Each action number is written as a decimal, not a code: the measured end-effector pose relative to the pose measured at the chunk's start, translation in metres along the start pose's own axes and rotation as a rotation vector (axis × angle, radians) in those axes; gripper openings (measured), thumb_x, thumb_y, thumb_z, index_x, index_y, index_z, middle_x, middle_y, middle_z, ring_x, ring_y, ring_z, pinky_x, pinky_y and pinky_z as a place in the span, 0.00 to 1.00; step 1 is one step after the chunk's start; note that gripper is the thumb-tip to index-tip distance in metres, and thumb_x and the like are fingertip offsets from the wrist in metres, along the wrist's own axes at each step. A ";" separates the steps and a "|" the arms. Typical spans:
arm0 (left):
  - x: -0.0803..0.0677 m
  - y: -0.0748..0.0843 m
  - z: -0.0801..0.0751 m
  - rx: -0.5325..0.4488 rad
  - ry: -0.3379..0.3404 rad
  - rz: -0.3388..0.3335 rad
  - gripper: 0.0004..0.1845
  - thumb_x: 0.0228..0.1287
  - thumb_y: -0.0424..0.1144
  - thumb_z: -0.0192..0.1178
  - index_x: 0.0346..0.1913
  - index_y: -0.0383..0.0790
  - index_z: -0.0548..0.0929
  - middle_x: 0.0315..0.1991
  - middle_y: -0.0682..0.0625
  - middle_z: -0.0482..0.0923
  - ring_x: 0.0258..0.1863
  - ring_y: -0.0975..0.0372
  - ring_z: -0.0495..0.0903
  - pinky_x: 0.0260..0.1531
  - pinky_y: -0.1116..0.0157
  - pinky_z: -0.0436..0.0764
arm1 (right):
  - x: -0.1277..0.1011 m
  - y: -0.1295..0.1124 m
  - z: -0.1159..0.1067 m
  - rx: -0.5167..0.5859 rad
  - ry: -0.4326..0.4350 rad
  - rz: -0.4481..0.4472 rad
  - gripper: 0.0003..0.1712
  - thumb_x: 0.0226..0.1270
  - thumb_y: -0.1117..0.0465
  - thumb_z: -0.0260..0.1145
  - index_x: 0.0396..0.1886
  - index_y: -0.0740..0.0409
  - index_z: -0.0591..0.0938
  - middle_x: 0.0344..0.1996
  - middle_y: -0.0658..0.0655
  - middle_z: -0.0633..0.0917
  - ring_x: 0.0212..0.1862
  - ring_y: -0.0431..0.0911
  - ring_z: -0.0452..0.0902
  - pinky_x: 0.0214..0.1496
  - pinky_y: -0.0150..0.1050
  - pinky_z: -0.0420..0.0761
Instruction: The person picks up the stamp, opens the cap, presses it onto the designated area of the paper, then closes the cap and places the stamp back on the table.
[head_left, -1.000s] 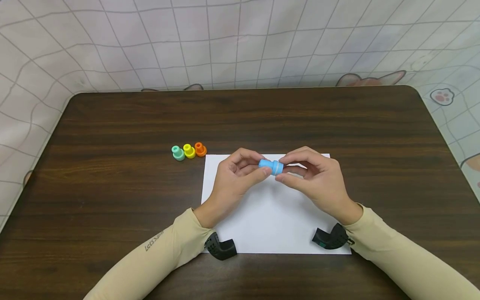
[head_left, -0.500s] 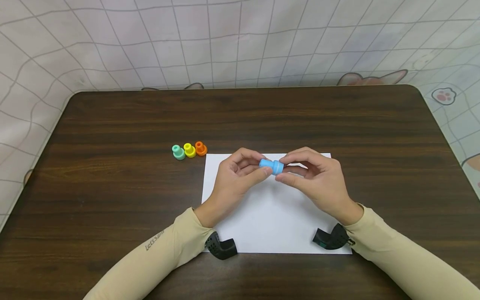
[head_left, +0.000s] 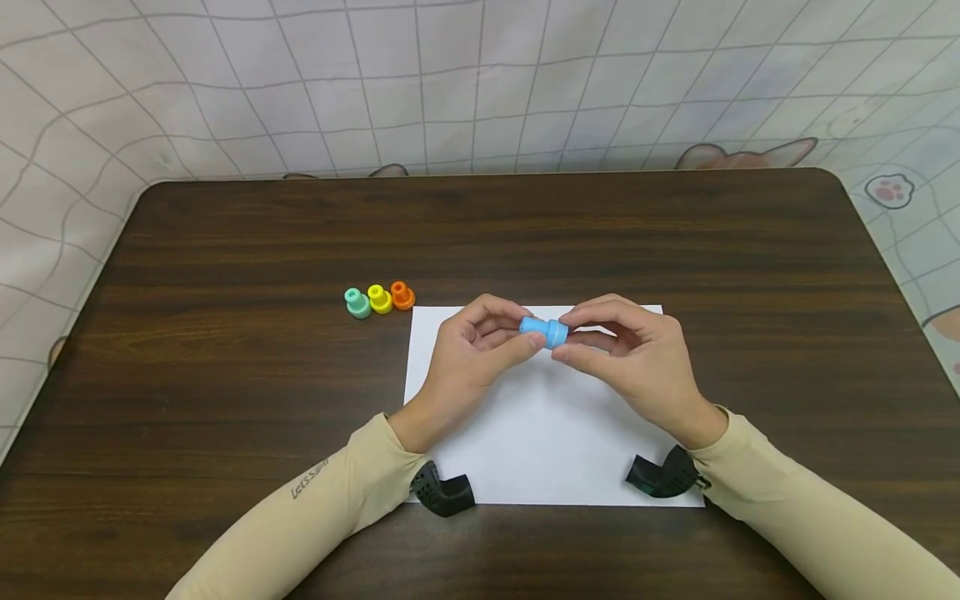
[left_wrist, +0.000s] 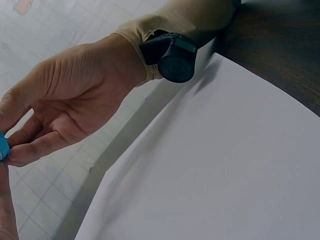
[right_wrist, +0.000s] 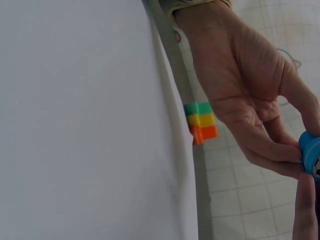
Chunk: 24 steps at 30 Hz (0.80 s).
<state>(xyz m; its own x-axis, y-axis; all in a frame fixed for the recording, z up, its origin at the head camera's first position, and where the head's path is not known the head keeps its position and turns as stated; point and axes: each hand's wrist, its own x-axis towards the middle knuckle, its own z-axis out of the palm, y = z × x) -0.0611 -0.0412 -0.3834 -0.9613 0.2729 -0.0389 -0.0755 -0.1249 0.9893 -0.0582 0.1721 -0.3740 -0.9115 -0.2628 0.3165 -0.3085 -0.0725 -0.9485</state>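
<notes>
A small blue cylinder (head_left: 545, 331) is held level a little above the white paper sheet (head_left: 547, 442). My left hand (head_left: 522, 330) pinches its left end between thumb and fingers. My right hand (head_left: 568, 335) pinches its right end, which is wider, like a cap. The left wrist view shows the right hand (left_wrist: 60, 110) with the blue cylinder (left_wrist: 3, 147) at the frame's edge. In the right wrist view the left hand's fingers (right_wrist: 260, 145) meet the blue cylinder (right_wrist: 311, 152); its far side is hidden.
A green piece (head_left: 357, 304), a yellow piece (head_left: 379, 299) and an orange piece (head_left: 401, 295) stand in a row left of the paper on the dark wooden table (head_left: 225, 375). A tiled cloth (head_left: 480, 83) hangs behind the table.
</notes>
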 end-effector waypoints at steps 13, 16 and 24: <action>0.000 0.000 0.002 0.012 0.021 -0.003 0.14 0.66 0.31 0.69 0.52 0.37 0.81 0.47 0.48 0.84 0.45 0.62 0.87 0.56 0.67 0.88 | -0.001 0.001 -0.006 -0.063 -0.017 -0.023 0.26 0.46 0.83 0.78 0.48 0.76 0.82 0.46 0.52 0.86 0.48 0.45 0.84 0.53 0.37 0.90; 0.000 0.000 0.002 0.036 0.025 -0.008 0.14 0.65 0.31 0.70 0.51 0.37 0.81 0.47 0.47 0.84 0.45 0.62 0.87 0.55 0.68 0.88 | 0.000 -0.001 -0.006 -0.166 -0.019 -0.061 0.28 0.43 0.83 0.79 0.49 0.72 0.84 0.46 0.52 0.86 0.49 0.46 0.82 0.53 0.33 0.89; 0.001 -0.002 0.004 0.060 0.007 -0.006 0.14 0.62 0.30 0.72 0.48 0.35 0.82 0.47 0.44 0.84 0.44 0.62 0.88 0.54 0.67 0.89 | 0.001 -0.001 -0.002 -0.567 -0.054 -0.260 0.28 0.44 0.67 0.86 0.48 0.57 0.87 0.46 0.53 0.87 0.48 0.43 0.83 0.56 0.25 0.82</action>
<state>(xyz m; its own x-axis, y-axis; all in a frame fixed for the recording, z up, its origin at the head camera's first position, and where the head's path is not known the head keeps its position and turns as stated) -0.0605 -0.0365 -0.3846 -0.9627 0.2666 -0.0456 -0.0655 -0.0662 0.9957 -0.0591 0.1735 -0.3724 -0.7764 -0.3548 0.5209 -0.6286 0.3768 -0.6803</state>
